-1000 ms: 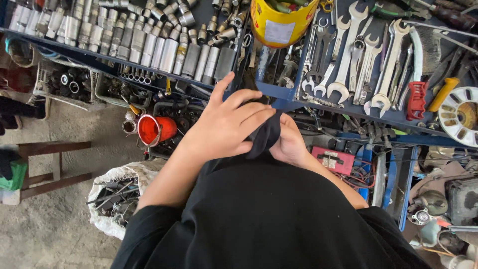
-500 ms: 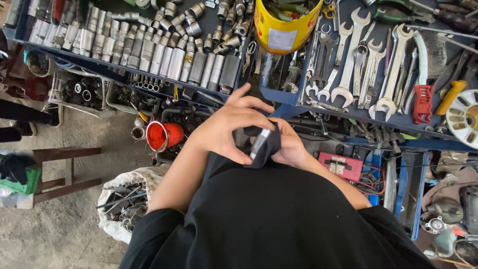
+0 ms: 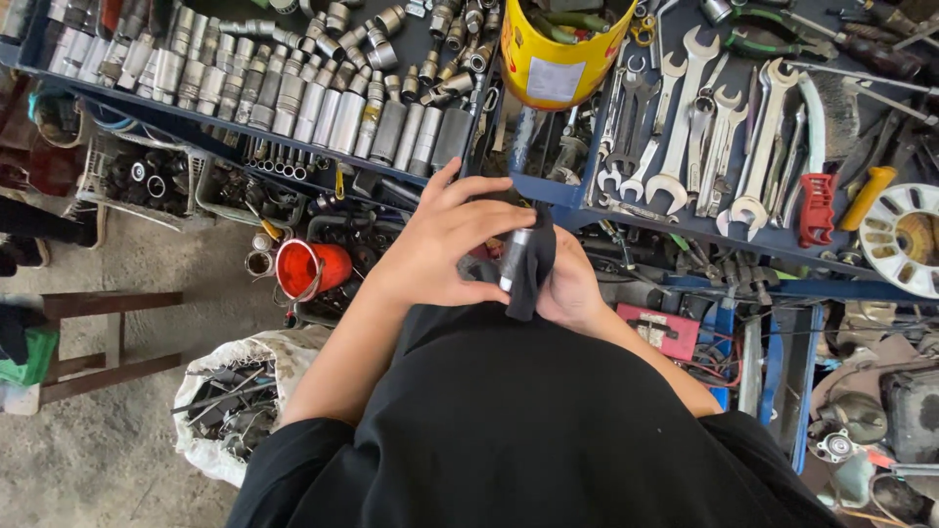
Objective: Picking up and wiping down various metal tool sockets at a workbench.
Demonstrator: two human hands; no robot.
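Note:
My left hand and my right hand meet in front of my black shirt, just below the blue tool tray. Between them is a metal socket, a short steel cylinder, wrapped partly in a black cloth. The left fingers close over the socket from the left. The right hand holds the cloth and the socket from underneath, and most of it is hidden behind the cloth.
Rows of steel sockets fill the tray's left half. A yellow can stands at top centre, several spanners lie to its right. Below are a red funnel, a white sack of scrap and a wooden stool.
My hands have drawn slightly toward my body. The socket, hidden under the left hand a second ago, now shows against the black cloth. The view has shifted a little.

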